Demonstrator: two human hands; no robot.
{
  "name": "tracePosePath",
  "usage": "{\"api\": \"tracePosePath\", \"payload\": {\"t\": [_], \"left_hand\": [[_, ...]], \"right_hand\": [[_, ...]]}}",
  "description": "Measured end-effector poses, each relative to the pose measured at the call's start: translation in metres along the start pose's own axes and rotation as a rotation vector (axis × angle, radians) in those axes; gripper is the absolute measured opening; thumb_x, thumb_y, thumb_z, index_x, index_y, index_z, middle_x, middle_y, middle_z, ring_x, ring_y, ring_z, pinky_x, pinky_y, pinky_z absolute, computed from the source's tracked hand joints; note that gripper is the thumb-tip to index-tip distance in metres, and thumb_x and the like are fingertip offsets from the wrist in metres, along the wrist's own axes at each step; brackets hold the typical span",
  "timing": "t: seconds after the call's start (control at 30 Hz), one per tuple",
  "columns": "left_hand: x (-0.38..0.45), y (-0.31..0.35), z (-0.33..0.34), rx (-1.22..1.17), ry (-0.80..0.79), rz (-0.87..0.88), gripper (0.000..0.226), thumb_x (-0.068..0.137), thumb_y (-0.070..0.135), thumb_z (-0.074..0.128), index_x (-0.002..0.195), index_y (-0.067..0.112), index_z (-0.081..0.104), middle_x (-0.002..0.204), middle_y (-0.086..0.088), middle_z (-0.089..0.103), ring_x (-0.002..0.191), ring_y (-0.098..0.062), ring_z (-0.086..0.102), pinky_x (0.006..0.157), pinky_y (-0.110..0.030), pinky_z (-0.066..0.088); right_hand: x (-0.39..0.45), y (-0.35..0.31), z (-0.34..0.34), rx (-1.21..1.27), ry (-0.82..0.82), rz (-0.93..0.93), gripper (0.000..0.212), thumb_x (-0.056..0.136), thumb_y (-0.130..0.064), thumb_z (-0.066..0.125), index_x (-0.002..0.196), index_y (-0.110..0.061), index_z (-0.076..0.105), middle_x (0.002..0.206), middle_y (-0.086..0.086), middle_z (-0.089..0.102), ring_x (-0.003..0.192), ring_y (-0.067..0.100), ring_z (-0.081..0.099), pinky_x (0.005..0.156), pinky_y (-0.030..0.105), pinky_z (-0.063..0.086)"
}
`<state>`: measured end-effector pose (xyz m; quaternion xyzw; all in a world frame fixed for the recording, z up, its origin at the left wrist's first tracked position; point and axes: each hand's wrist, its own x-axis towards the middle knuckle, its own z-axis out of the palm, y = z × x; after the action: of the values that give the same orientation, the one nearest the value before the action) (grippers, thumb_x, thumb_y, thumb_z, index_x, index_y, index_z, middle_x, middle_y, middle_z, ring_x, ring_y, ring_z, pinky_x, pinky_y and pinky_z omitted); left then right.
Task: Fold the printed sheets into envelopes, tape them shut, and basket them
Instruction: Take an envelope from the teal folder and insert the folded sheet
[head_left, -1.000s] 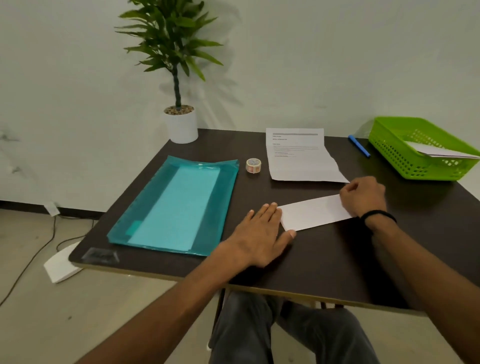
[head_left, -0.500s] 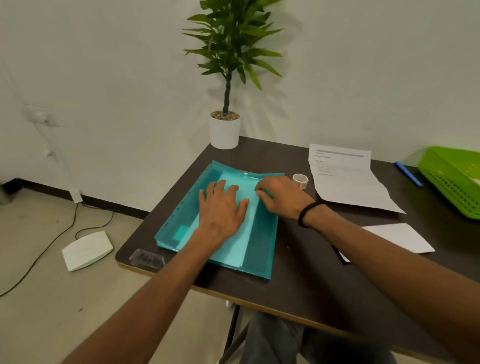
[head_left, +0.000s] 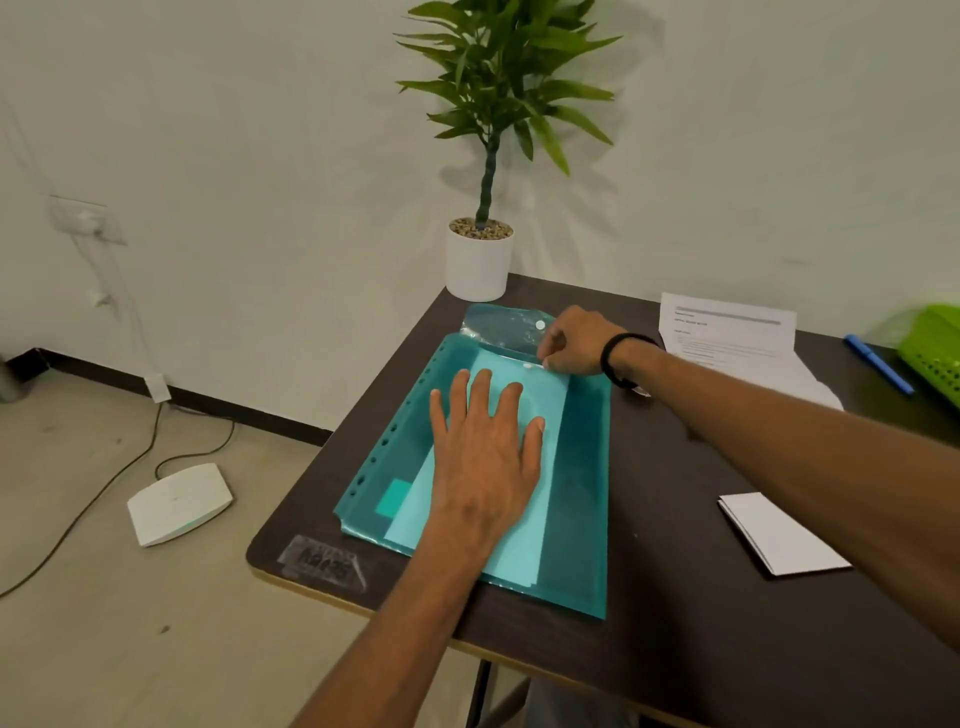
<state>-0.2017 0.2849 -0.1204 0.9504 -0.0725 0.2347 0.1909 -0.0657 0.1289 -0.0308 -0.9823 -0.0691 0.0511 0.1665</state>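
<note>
Tabletop: left hand (head_left: 485, 457) flat on folder (head_left: 576, 499).

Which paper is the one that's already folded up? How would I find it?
Start at the dark table and look to the right of the big teal plastic folder. The folded white paper lies alone near the table's front. Unlike the flat printed sheet farther back, it is small, blank and doubled over.

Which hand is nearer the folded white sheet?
Right. The right hand is at the teal folder's flap, though its forearm passes over the folded white sheet; the left hand presses the folder farther left.
</note>
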Motion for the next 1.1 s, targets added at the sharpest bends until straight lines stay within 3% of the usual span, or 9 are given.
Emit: {"api": "tracePosePath", "payload": {"t": [0.23,0.4,0.5,0.63,0.8,0.97,1.03,1.1], "left_hand": [[0.000,0.001,-0.001,-0.009,0.035,-0.014,0.052,0.103,0.054,0.033,0.140,0.025,0.056,0.152,-0.010,0.048,0.147,-0.035,0.036,0.123,-0.061,0.024],[0.001,0.002,-0.003,-0.052,0.111,-0.014,0.047,0.102,0.051,0.040,0.134,0.025,0.061,0.147,-0.009,0.054,0.143,-0.034,0.043,0.120,-0.063,0.029],[0.002,0.003,-0.003,-0.084,0.140,-0.015,0.044,0.101,0.050,0.044,0.133,0.025,0.062,0.144,-0.008,0.056,0.141,-0.033,0.046,0.118,-0.064,0.032],[0.002,0.002,-0.002,-0.091,0.170,0.001,0.042,0.100,0.048,0.047,0.130,0.025,0.063,0.141,-0.008,0.059,0.137,-0.033,0.050,0.115,-0.064,0.036],[0.002,0.001,-0.002,-0.084,0.150,-0.002,0.042,0.100,0.049,0.047,0.130,0.025,0.062,0.142,-0.008,0.058,0.136,-0.032,0.049,0.114,-0.063,0.037],[0.001,0.001,-0.003,-0.057,0.073,-0.033,0.045,0.100,0.051,0.042,0.131,0.025,0.063,0.145,-0.008,0.056,0.141,-0.033,0.044,0.118,-0.064,0.030],[0.001,0.001,-0.004,-0.044,0.011,-0.059,0.049,0.100,0.053,0.037,0.133,0.026,0.060,0.149,-0.008,0.052,0.144,-0.033,0.040,0.122,-0.063,0.024],[0.001,0.001,-0.005,-0.037,-0.030,-0.066,0.049,0.101,0.054,0.036,0.135,0.026,0.058,0.152,-0.008,0.049,0.146,-0.032,0.038,0.124,-0.062,0.020]], "right_hand": [[0.005,-0.003,-0.009,0.075,-0.071,0.032,0.006,0.090,-0.011,0.077,0.088,-0.015,0.081,0.093,0.001,0.077,0.088,0.016,0.067,0.075,0.028,0.059],[0.005,0.000,-0.006,0.030,-0.113,0.006,0.008,0.094,-0.008,0.070,0.091,-0.010,0.077,0.098,0.005,0.075,0.088,0.016,0.064,0.082,0.034,0.058],[0.002,0.002,-0.003,0.029,-0.080,-0.052,0.009,0.094,-0.013,0.073,0.089,-0.019,0.074,0.098,-0.001,0.073,0.093,0.015,0.065,0.081,0.029,0.054],[-0.004,0.005,-0.001,0.036,-0.036,-0.096,0.005,0.096,-0.017,0.073,0.098,-0.016,0.077,0.103,0.000,0.073,0.094,0.015,0.065,0.080,0.026,0.050],[-0.007,0.002,0.003,-0.027,0.010,-0.064,0.010,0.094,-0.015,0.075,0.100,-0.009,0.080,0.104,0.005,0.076,0.090,0.015,0.065,0.072,0.021,0.047],[-0.008,-0.008,0.002,-0.156,0.040,0.103,0.033,0.088,-0.031,0.080,0.105,-0.009,0.062,0.097,0.007,0.066,0.090,0.027,0.065,0.072,0.033,0.049],[-0.009,-0.014,-0.001,-0.199,0.016,0.117,0.032,0.088,-0.027,0.080,0.102,-0.011,0.056,0.089,0.006,0.063,0.084,0.027,0.063,0.070,0.034,0.050],[-0.007,-0.016,-0.005,-0.187,-0.009,0.131,0.025,0.085,-0.018,0.080,0.096,-0.005,0.061,0.084,0.007,0.068,0.080,0.027,0.068,0.067,0.036,0.057]]}}
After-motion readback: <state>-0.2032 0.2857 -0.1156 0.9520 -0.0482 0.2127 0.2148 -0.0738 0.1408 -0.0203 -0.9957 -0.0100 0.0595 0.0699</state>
